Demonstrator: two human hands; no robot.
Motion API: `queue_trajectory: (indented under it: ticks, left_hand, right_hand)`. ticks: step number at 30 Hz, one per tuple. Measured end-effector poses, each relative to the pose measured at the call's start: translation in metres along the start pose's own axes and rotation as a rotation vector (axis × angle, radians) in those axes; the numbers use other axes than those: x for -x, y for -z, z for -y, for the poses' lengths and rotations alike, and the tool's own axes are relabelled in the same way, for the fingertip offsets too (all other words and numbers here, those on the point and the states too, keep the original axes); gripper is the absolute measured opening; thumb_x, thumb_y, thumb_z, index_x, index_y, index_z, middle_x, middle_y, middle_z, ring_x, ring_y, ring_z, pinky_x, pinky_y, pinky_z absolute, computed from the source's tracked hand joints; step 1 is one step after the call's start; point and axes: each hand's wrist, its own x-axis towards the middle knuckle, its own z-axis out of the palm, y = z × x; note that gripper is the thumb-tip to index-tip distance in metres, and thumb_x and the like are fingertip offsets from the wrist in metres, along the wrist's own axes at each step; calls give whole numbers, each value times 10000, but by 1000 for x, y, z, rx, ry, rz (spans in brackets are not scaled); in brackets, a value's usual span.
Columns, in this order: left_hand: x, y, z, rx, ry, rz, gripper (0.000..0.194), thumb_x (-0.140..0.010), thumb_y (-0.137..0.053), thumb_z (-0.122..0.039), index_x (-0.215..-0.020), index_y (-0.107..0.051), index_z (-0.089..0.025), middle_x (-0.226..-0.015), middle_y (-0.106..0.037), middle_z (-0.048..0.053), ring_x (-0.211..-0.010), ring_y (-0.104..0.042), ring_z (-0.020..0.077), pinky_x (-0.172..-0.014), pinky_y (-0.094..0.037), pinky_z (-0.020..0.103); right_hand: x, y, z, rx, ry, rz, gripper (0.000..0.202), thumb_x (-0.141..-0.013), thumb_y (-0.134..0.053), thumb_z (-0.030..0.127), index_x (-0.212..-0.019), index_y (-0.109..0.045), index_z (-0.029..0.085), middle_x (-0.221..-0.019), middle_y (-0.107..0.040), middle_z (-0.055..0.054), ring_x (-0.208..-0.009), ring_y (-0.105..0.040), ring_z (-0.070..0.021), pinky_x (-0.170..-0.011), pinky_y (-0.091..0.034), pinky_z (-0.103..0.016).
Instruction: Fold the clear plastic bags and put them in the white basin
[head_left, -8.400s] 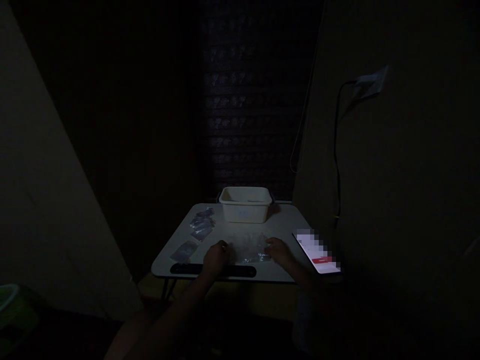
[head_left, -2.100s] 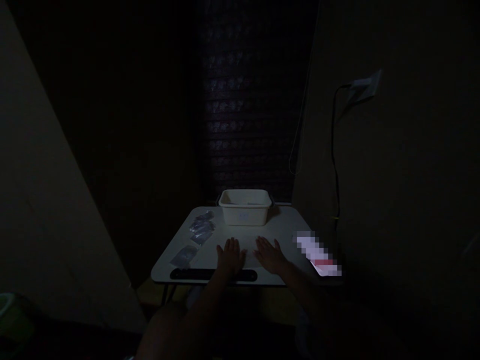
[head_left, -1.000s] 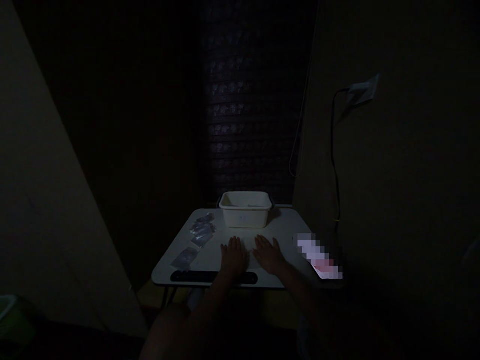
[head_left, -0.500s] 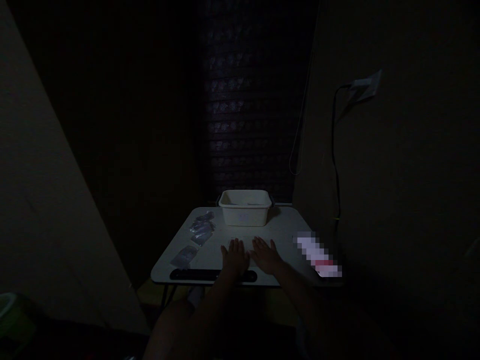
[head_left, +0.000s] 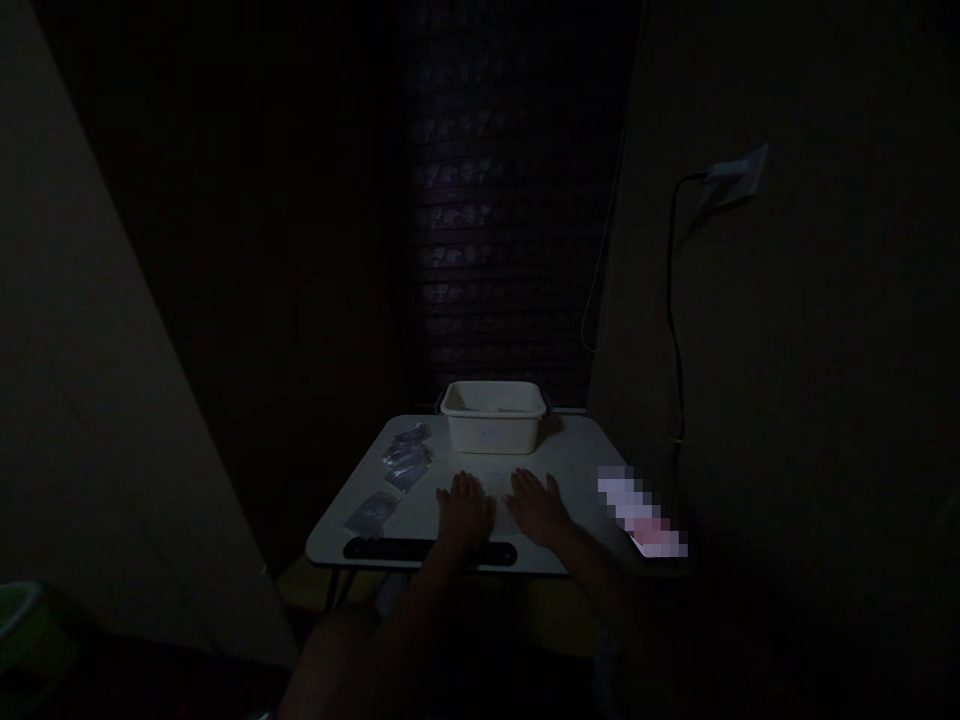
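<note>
My left hand [head_left: 463, 512] lies palm down on the small white table [head_left: 570, 450], fingers stretched forward. To its right, my right hand [head_left: 538, 508] rests flat in the same way, its thumb apart from the fingers. Something thin, pale and see-through, perhaps a plastic bag, lies faintly between and under the hands; the dim light hides its outline. Several clear plastic bags [head_left: 409, 462] are spread along the table's left side, with one bag [head_left: 373, 514] nearer the front edge. Beyond my hands stands a white plastic basin [head_left: 493, 432], its contents barely visible.
A pixelated bright phone-like object [head_left: 641, 512] lies at the table's right edge. A black slot [head_left: 382, 549] runs along the front edge. On the right wall, a cable [head_left: 670, 270] hangs from a socket. A green bin [head_left: 34, 630] stands at lower left.
My hands have moved apart, the left one slightly leftward and the right one slightly rightward, both staying flat on the table. The whole view has shifted a little.
</note>
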Motion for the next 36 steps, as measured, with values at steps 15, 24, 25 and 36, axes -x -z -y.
queue_trajectory:
  ticks: [15,24,25,36]
  left_hand:
    - [1,-4,-11,15,-109,75,468,-741,-154,-308,-1158,-241,-114,-1229,-201,103,-1109,-142,243,-815,-164,494]
    - [2,-3,-2,13,-89,45,498,-758,-82,-363,-1151,-251,-109,-1219,-227,102,-1104,-169,225,-818,-168,489]
    - [2,-3,0,13,-84,47,501,-758,-78,-367,-1149,-254,-110,-1218,-229,102,-1102,-174,224,-816,-171,488]
    - [0,-2,-3,13,-90,43,503,-761,-71,-379,-1147,-259,-119,-1215,-235,109,-1102,-172,230,-812,-160,500]
  right_hand:
    - [-5,-9,13,-68,59,118,557,-744,3,430,-1173,-214,150,-1229,-210,-67,-1122,-120,-168,-867,-11,-447]
    - [3,-8,-2,-27,37,75,548,-745,-22,435,-1172,-213,150,-1234,-199,-62,-1120,-121,-166,-864,-7,-450]
    - [3,-7,-3,-21,20,83,547,-743,-28,441,-1170,-219,159,-1232,-204,-59,-1119,-122,-172,-862,0,-454]
    - [-1,-2,-36,88,-314,-79,517,-729,-115,478,-1144,-270,212,-1227,-200,-107,-1105,-120,-261,-796,-70,-525]
